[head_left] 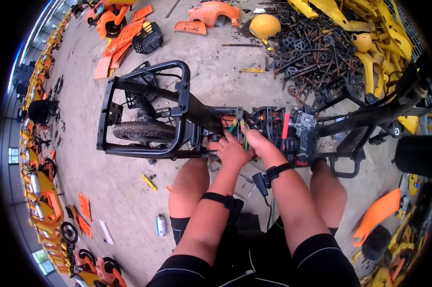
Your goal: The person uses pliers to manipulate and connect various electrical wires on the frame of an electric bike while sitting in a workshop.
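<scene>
A stripped black scooter frame (182,105) lies across my view, its treaded wheel (144,131) on the left. My right hand (256,143) grips green-and-yellow handled pliers (246,141), whose head rests among dark cables in the frame's middle bay. My left hand (230,150) is just left of the pliers, fingers bent over the bay beside the frame tube; what they hold is hidden. A red bar-shaped tool (286,126) lies right of my hands, next to a bulky grey-and-black unit (301,136).
Rusty metal parts (307,62) are heaped behind the frame, beside yellow body panels (390,28). Orange panels (125,40) lie at the upper left. Rows of scooters (48,201) line the left side. A spray can (161,225) stands near my left leg; an orange panel (376,215) lies right.
</scene>
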Motion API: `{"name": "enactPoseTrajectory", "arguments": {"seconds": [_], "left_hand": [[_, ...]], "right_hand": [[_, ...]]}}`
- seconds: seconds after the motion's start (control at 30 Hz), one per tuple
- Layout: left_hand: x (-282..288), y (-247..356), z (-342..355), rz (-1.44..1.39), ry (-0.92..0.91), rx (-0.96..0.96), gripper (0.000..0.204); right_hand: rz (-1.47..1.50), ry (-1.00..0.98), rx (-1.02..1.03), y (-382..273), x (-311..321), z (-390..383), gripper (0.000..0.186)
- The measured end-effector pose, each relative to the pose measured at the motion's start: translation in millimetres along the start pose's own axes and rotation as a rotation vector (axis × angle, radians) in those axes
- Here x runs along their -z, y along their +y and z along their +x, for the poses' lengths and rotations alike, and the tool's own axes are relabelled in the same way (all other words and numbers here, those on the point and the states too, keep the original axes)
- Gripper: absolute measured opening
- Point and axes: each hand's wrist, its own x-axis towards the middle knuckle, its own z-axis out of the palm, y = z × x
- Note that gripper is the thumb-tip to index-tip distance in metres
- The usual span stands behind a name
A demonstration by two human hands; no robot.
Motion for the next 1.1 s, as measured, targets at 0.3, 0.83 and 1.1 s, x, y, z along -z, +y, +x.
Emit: {"name": "enactPoseTrajectory", "arguments": {"seconds": [0.3,0.83,1.1], "left_hand": [[13.6,-6.0,2.3,-0.074,-0.024,-0.093,0.134],[20.1,-2.1,2.7,-0.022,0.005,-0.122,0.108],[13.5,-2.8,5.1,-0.061,-0.045,-0.108,0.114]], "right_hand": [[0.077,-0.042,0.012,1.6,2.2,0.5,0.056],[0.103,0.012,0.039,5.6,-0.7,6.2,0.054],[0.017,0.067,0.114,15.5,-2.7,21.5,0.058]]}}
